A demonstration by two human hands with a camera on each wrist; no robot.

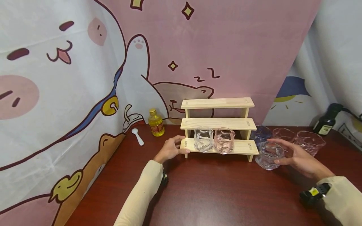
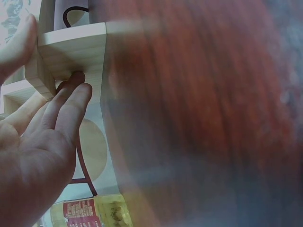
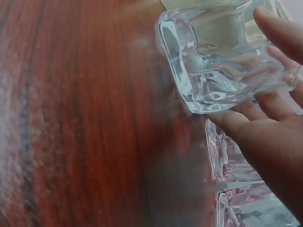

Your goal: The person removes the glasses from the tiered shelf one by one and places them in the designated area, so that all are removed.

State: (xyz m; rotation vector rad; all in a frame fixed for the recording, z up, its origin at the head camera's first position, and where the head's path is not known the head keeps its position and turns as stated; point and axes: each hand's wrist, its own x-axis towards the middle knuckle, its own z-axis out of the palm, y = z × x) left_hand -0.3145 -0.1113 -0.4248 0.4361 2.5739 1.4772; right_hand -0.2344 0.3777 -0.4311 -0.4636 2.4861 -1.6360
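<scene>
A three-step wooden rack [image 1: 219,123] stands on the table. My left hand [image 1: 171,149] holds the left end of its lowest step, thumb at the front edge. The left wrist view shows the fingers of the left hand [image 2: 52,127] against the step's end panel [image 2: 75,52]. On that step sit a clear glass [image 1: 203,139] and a pinkish glass [image 1: 224,141], side by side. My right hand [image 1: 301,158] grips another clear glass [image 1: 268,157] just right of the rack. Seen from the right wrist, thumb and fingers wrap around this wavy-sided tumbler [image 3: 213,56].
Behind the right hand stand a dark blue glass [image 1: 261,133] and two pinkish glasses, one of them a faceted glass [image 1: 311,142]. A dark bottle [image 1: 328,121] is at the back right. Left of the rack are a yellow oil bottle [image 1: 156,124] and a white spoon [image 1: 137,137].
</scene>
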